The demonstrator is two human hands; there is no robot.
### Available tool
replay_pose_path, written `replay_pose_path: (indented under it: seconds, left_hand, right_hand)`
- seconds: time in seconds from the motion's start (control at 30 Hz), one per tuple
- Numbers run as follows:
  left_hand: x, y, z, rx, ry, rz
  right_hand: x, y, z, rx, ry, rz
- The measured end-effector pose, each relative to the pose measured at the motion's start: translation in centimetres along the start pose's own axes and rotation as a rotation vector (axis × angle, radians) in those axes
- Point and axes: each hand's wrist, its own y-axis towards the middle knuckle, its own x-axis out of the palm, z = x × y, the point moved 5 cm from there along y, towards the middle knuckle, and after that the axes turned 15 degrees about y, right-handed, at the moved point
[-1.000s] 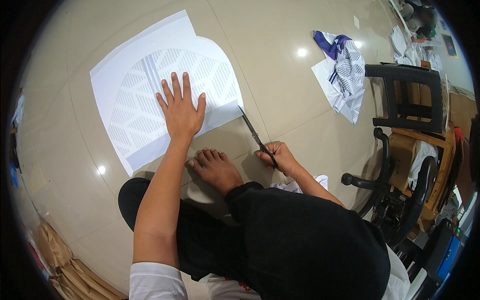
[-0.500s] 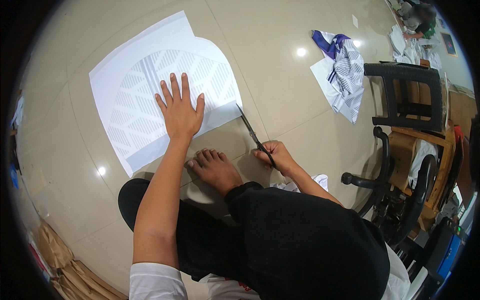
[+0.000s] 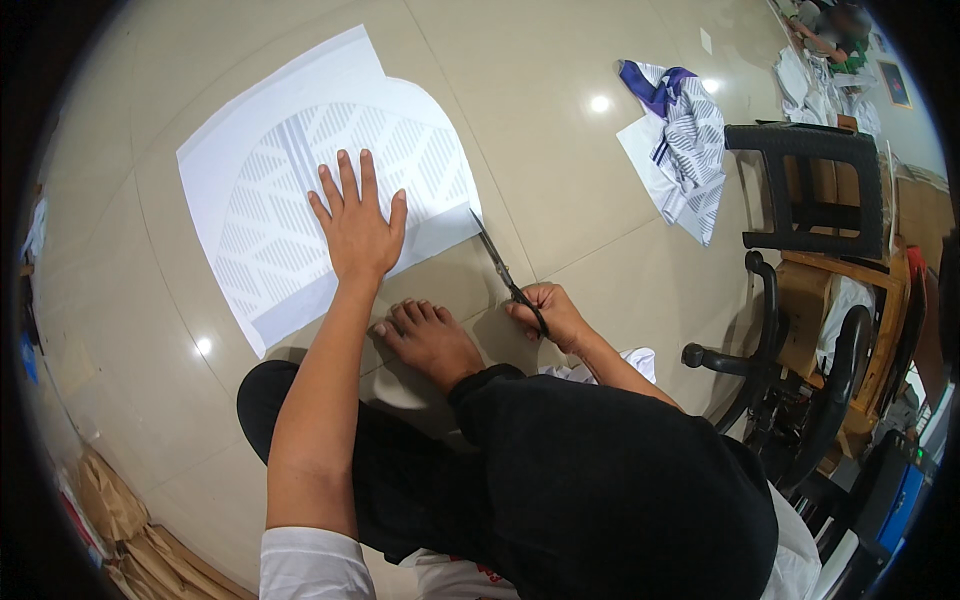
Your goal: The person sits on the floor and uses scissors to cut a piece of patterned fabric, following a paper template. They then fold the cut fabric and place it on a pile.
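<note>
A white sheet point(image 3: 414, 130) printed with grey stripe patterns in a curved shape lies on the tiled floor, with a plain grey band along its near edge. My left hand point(image 3: 360, 235) presses flat on the sheet, fingers stretched apart. My right hand point(image 3: 555, 320) grips the handles of black-handled scissors point(image 3: 495, 256), whose blades reach the sheet's right edge near the grey band; whether they cut into it I cannot tell. My bare foot point(image 3: 435, 345) rests just below the sheet, between my hands.
Crumpled striped and purple fabric point(image 3: 687, 150) lies right of the sheet on white material point(image 3: 640, 155). A black stool point(image 3: 835, 240), black chair parts point(image 3: 835, 400) and cartons point(image 3: 805, 320) stand at the right. Another person point(image 3: 840, 40) works at top right. Brown paper point(image 3: 115, 480) lies at lower left.
The sheet and my left hand have shifted a little down in the picture. My right hand with the scissors has moved slightly left. The other person's arm has moved.
</note>
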Motion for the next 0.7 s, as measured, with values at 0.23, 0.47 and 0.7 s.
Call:
replay_pose_path:
  seconds: [0.23, 0.47, 0.7]
  left_hand:
    - [-0.2, 0.0, 0.0, 0.012, -0.015, 0.011]
    - [-0.1, 0.0, 0.1, 0.005, 0.01, 0.003]
    - [0.0, 0.1, 0.1, 0.003, 0.007, 0.004]
  right_hand:
    - [1.2, -0.6, -0.3, 0.018, 0.016, 0.051]
    - [2.5, -0.2, -0.5, -0.003, 0.081, 0.058]
    - [2.8, 0.0, -0.3, -0.017, 0.06, 0.064]
